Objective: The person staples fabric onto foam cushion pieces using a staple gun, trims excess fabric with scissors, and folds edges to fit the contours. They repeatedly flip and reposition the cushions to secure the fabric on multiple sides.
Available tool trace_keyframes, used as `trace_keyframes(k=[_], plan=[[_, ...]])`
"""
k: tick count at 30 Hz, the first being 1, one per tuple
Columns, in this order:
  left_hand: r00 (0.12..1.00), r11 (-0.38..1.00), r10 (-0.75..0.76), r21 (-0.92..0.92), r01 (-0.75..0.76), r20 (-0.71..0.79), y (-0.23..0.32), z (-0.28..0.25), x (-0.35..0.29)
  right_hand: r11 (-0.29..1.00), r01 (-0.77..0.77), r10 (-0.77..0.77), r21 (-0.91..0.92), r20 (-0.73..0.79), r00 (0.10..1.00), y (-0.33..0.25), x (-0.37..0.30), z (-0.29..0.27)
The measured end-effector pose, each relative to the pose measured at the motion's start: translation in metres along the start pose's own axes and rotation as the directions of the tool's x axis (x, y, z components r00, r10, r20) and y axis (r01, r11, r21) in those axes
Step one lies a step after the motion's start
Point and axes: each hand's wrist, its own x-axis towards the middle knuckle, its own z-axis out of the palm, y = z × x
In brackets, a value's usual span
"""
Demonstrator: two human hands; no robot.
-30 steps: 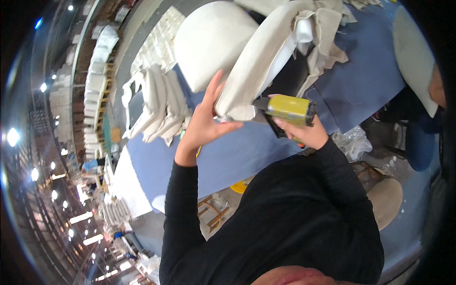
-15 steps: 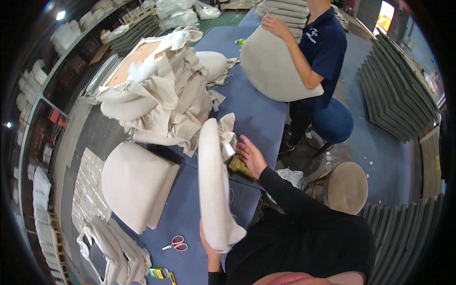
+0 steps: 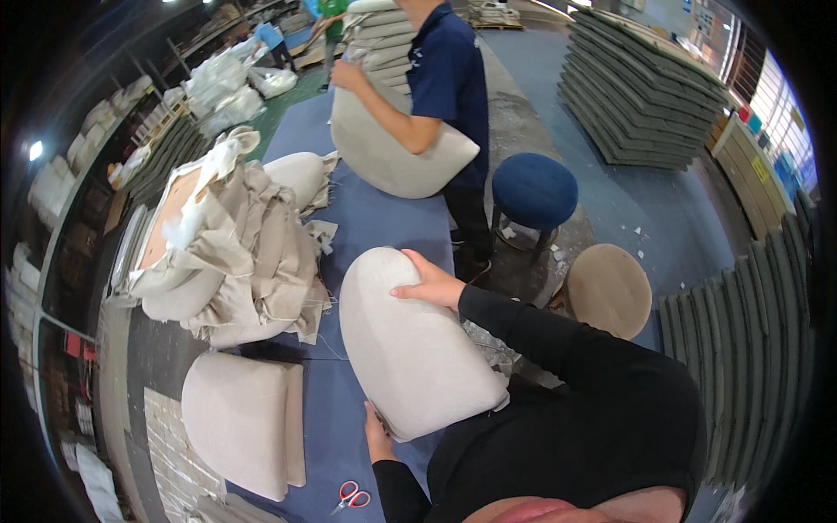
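A cream upholstered chair cushion [image 3: 414, 349], rounded at one end, is held tilted over the table with its smooth fabric face showing. My right hand [image 3: 427, 281] grips its far right edge, thumb across the face and fingers curled behind. At the near left edge, my left hand [image 3: 377, 434] holds it from the side and below; some fingers are hidden. Left of it, two similar cushions [image 3: 235, 423] lie stacked on the blue-grey table [image 3: 327, 436]. Red-handled scissors [image 3: 351, 496] rest near the table's front.
A heap of cushions with loose beige fabric [image 3: 270, 235] stands at the far left. Across the table a person in a navy shirt [image 3: 453, 78] holds another cushion [image 3: 392, 157]. Blue [image 3: 534, 193] and tan stools [image 3: 608, 290] stand right, beside grey panel stacks [image 3: 641, 87].
The cushion has turned from edge-on to face-up, and my right hand has closed on its far edge. The view has swung right. The other person's cushion tilts more.
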Motion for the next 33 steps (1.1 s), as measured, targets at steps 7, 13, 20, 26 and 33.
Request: trace_keyframes(k=[7,13,20,26,33], plan=[[0.988,0.956,0.133,-0.254,-0.150,-0.082,-0.031,-0.018,-0.031,0.997,0.041,-0.053,0.070,0.167,0.985,0.000,0.018,0.006],[0.801,0.975,0.074,-0.125,-0.183,-0.594,-0.053,-0.028,-0.113,0.999,-0.019,0.038,-0.042,0.529,0.848,0.066,0.090,0.040],[0.886,0.968,0.049,0.240,0.071,-0.461,-0.117,-0.030,-0.124,0.891,0.119,0.169,-0.437,0.563,0.809,0.212,0.119,0.064],[0.845,0.459,0.496,0.887,-0.057,-0.202,-0.086,-0.009,-0.085,0.695,-0.713,0.629,-0.090,0.556,0.543,0.244,0.059,-0.014],[0.947,0.584,0.148,0.798,0.148,-0.284,-0.060,0.022,-0.086,0.714,-0.700,0.639,-0.011,0.419,0.645,0.280,-0.039,-0.120]])
